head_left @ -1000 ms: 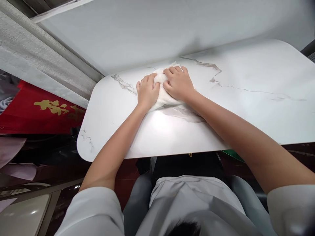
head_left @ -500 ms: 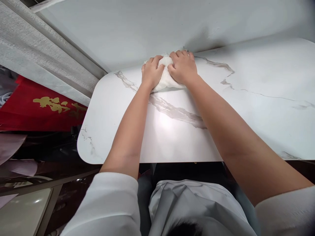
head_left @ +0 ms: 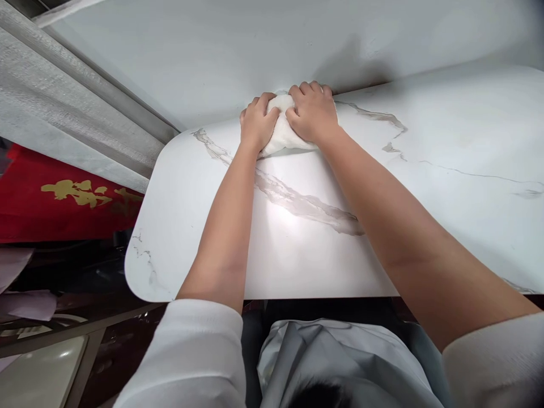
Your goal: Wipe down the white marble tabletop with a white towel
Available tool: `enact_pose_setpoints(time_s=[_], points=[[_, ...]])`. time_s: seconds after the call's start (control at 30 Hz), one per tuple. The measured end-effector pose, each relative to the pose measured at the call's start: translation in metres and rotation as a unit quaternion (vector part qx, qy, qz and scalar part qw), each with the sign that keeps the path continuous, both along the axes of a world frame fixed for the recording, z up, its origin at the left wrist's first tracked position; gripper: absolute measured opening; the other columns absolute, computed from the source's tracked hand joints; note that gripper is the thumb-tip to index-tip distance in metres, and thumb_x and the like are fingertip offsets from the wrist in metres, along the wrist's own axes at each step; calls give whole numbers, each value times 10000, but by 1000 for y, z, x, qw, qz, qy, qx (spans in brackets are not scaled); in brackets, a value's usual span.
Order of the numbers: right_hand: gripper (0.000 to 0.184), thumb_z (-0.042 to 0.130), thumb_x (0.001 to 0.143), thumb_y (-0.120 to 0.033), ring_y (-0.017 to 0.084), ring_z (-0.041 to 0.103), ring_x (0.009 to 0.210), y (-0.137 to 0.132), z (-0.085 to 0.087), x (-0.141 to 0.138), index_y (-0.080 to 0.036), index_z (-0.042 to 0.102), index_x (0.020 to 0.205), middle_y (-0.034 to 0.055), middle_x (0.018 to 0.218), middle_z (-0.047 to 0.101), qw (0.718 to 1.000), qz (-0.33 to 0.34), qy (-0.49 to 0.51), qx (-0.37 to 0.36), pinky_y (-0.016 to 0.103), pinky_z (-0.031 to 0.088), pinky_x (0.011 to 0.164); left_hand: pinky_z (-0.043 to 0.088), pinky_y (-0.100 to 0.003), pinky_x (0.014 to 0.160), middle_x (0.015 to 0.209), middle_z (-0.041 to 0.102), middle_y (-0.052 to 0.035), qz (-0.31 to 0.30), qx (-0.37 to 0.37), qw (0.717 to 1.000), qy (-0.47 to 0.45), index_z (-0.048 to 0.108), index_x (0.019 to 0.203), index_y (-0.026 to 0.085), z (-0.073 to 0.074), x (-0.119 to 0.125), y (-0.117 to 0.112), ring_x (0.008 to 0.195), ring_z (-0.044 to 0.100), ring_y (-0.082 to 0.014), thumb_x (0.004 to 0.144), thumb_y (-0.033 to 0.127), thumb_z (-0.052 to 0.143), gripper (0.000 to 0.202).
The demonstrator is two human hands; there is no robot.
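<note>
Wiping step in hand: cloth [head_left: 284, 135] clenched under left hand [head_left: 256, 123] and right hand [head_left: 312, 113] at desk [head_left: 446, 187] far edge; return stroke likely needed.

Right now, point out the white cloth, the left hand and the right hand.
white cloth [head_left: 281, 136], head view, bunched middle between the hands.
left hand [head_left: 256, 122], head view, back of hand.
right hand [head_left: 312, 113], head view, back of hand.
</note>
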State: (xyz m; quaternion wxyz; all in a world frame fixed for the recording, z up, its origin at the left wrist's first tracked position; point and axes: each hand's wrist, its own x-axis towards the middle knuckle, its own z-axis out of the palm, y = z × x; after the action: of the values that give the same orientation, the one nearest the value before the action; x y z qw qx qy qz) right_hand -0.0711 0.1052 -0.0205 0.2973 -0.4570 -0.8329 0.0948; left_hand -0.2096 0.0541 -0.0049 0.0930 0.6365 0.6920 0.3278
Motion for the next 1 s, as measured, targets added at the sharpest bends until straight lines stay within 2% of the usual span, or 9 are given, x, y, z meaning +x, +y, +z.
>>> enact_pose_setpoints(time_s=[0.07,0.17,0.27,0.37,0.5,0.63,0.8,0.9,1.0], points=[[784,134,775,-723,373,370,1158,-5,0,1,-289,629,1199,145,1074,651,1000,1,0,6,555,177,1021,337,-505,1169,1208,670,19,1,8,1000,-2,624,1122,448,0,1,-3,1253,510,-336,799,388,466,365],[718,196,817,-597,363,377,1170,-19,4,5,-229,591,1289,156,1238,596,999,-4,-38,5,560,172,1028,318,-455,1159,1233,657,-40,11,19,1000,1,642,1122,325,-1,6,-11,1248,538,-304,848,258,476,328],[625,228,876,-437,329,383,1199,-39,7,12,-166,539,1346,159,1327,549,996,-7,-85,11,549,188,1063,305,-433,1158,1255,646,-54,24,16,1000,13,636,1148,301,-2,13,-26,1269,529,-290,880,210,480,324],[538,243,908,-280,306,408,1241,-68,9,20,-120,526,1337,166,1325,544,992,-12,-120,31,540,208,1100,258,-451,1178,1294,632,-53,30,10,999,29,620,1200,287,-3,21,-51,1302,511,-271,901,183,475,349],[483,261,934,-217,322,448,1239,-123,10,33,-62,516,1314,191,1282,544,987,-6,-149,63,574,228,1104,219,-453,1202,1340,612,-42,22,0,999,46,593,1253,292,-2,31,-105,1344,474,-248,925,185,455,372],[498,319,928,-237,357,461,1233,-186,9,51,-23,494,1343,227,1276,541,983,19,-170,73,622,221,1101,211,-452,1217,1393,575,-48,-15,-31,996,79,548,1309,280,5,44,-173,1360,453,-225,929,202,419,408],[535,353,922,-291,405,441,1267,-254,11,68,-29,523,1355,243,1311,539,983,60,-145,92,658,201,1118,160,-518,1226,1446,527,-60,-31,-57,994,89,488,1364,263,11,55,-251,1397,410,-236,936,236,340,454],[552,372,914,-318,416,453,1259,-281,12,67,-52,546,1365,225,1309,551,981,66,-147,106,653,229,1119,158,-530,1227,1469,506,-79,-29,-68,993,92,459,1396,256,12,54,-281,1431,368,-244,948,275,317,470],[554,395,904,-327,431,450,1252,-293,15,60,-79,553,1374,219,1314,550,979,81,-151,110,675,249,1096,157,-543,1228,1479,494,-65,-24,-75,993,86,433,1409,306,12,47,-296,1443,353,-240,951,296,312,474]])
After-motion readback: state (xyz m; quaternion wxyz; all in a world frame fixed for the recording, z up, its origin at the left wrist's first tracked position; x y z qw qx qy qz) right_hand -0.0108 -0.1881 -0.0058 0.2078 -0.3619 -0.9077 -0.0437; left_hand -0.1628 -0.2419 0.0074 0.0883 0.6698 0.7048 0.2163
